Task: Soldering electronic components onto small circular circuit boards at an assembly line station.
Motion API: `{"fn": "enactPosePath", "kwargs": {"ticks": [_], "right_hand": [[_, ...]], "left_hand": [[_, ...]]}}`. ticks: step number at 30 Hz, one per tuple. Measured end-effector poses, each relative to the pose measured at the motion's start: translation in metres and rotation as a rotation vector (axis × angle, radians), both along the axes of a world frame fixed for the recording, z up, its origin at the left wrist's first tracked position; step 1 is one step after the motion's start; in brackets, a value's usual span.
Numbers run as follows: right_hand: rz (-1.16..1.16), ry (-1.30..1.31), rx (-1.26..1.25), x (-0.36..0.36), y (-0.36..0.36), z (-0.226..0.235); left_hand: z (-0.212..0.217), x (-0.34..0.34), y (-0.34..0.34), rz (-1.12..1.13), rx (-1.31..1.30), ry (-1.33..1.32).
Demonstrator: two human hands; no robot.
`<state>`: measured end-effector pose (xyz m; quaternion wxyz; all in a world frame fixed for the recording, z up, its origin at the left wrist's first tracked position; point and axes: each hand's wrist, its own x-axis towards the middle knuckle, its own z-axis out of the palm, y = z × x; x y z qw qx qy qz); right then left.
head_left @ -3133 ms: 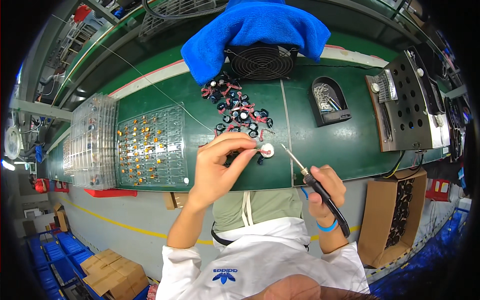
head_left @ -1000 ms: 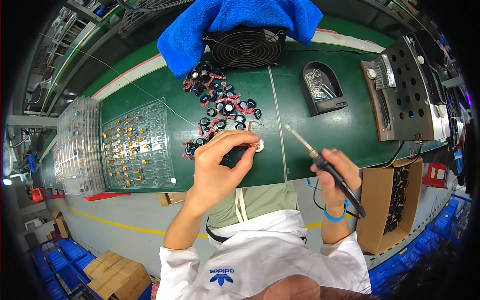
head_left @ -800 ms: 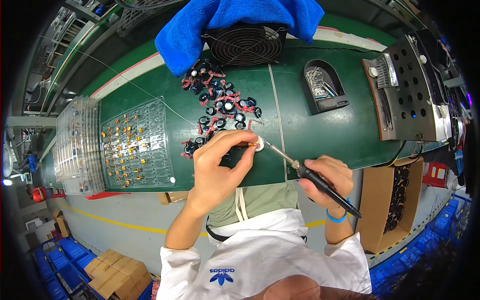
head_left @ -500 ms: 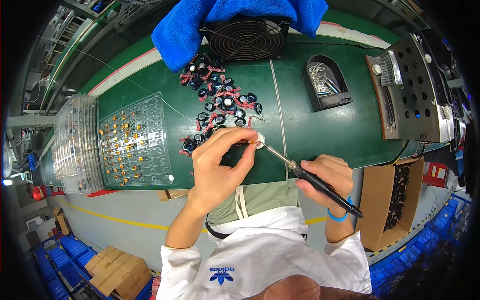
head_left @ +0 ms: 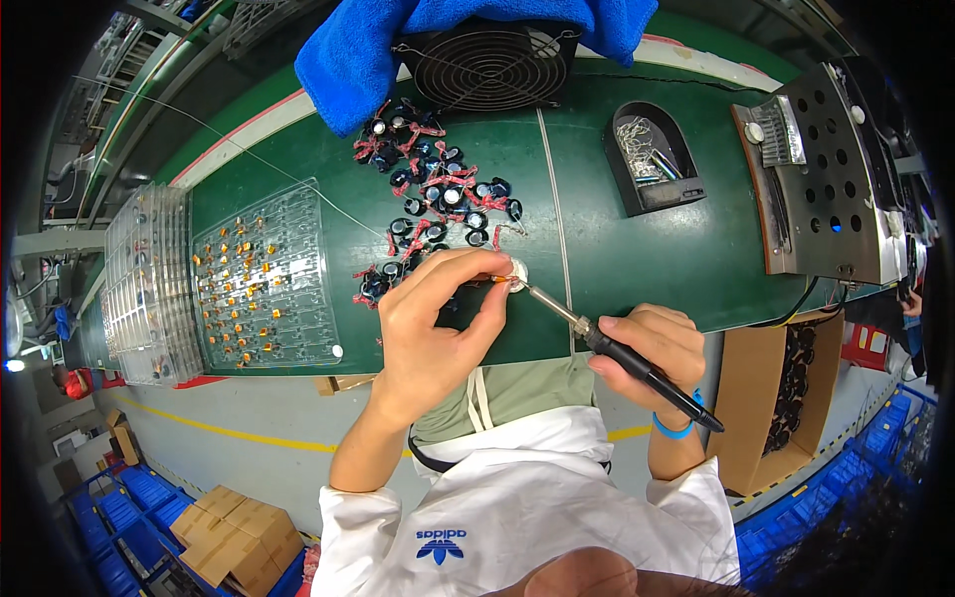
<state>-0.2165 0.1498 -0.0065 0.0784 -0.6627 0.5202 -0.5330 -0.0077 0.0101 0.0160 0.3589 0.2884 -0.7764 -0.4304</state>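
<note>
My left hand (head_left: 428, 323) pinches a small orange-tipped part (head_left: 501, 280) between thumb and forefinger, over the green bench. Most of this part is hidden by the fingers. Beside the fingertips lies a small round white piece (head_left: 519, 273). In my right hand (head_left: 657, 348) is a soldering iron (head_left: 637, 366) with a black handle, its metal tip meeting the part at the left fingertips. Just beyond my left hand spreads a pile of small black round components (head_left: 453, 195) with twisted red leads.
A clear tray (head_left: 326, 229) of orange-topped parts and stacked trays (head_left: 149, 289) stand left. At the back is a black fan (head_left: 489, 68) under a blue towel (head_left: 343, 70). Rightward are a black bin (head_left: 668, 197) of metal pieces, a perforated metal box (head_left: 831, 169) and a carton (head_left: 736, 398).
The view has shifted slightly. Both hands keep nearly the same pose, with the iron's tip still at the left fingertips. Another person's hand now shows at the far right.
</note>
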Motion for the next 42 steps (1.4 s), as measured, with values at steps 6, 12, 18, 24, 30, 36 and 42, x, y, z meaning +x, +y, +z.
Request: {"fn": "enactPosePath", "kwargs": {"ticks": [6,12,18,24,30,36,42], "right_hand": [[0.008,-0.011,0.008,0.000,0.000,0.001],[0.009,-0.015,0.002,0.000,0.000,0.000],[-0.022,-0.031,0.020,-0.003,0.004,0.000],[-0.048,-0.072,-0.013,-0.002,0.003,-0.002],[-0.066,-0.117,-0.023,-0.003,0.007,-0.009],[-0.100,-0.192,0.016,0.005,0.011,-0.011],[-0.138,-0.122,0.015,0.020,-0.001,-0.005]], "left_hand": [[0.001,-0.001,0.000,0.016,-0.020,-0.005],[0.001,-0.002,0.000,0.011,-0.037,-0.007],[0.004,-0.002,-0.001,0.009,-0.045,-0.032],[0.007,0.000,-0.005,0.000,-0.170,-0.048],[0.010,0.002,-0.003,0.016,-0.310,-0.126],[0.013,0.000,0.004,0.061,-0.153,-0.116],[0.011,0.001,0.003,0.045,-0.170,-0.111]]}}
